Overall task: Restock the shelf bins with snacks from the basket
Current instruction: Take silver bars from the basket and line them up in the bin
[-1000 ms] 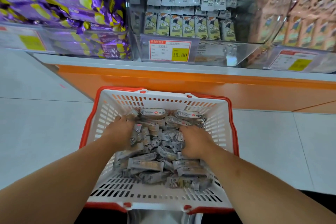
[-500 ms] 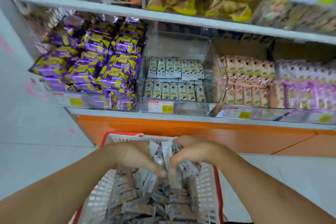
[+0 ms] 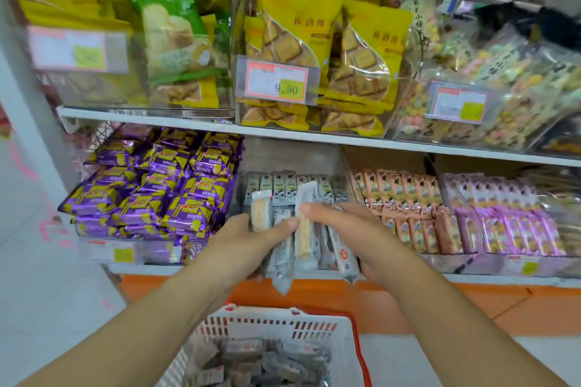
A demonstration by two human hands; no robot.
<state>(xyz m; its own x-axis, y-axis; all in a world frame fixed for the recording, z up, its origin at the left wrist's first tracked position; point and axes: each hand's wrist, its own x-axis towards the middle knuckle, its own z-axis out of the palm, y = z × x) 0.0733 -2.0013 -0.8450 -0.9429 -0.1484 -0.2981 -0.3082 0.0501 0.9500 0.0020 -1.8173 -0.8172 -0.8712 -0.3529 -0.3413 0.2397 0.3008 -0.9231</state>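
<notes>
Bright, even, diffuse overhead lighting, soft shadows only. Pale glare across the clear bin fronts [image 3: 176,94] and the price tag [image 3: 278,81]. Motion blur heavy toward the top right corner and on the upper left. Wide-angle bending of the shelf edge [image 3: 283,132] near the borders. Basket [image 3: 283,327] at bottom slightly soft.

The way into the clear middle bin [image 3: 292,163] is bounded above by the white shelf board [image 3: 283,132] and at the sides by purple packets [image 3: 151,192] and pink packets [image 3: 405,207]. An open gap is left over the standing grey packets [image 3: 283,185] under that board. The bin's mouth is filled by the left hand [image 3: 248,242], the right hand [image 3: 349,232] and the bundle of wafer packets [image 3: 301,242] gripped between them. Below, the basket [image 3: 330,352] is stood against the orange base [image 3: 408,302].
</notes>
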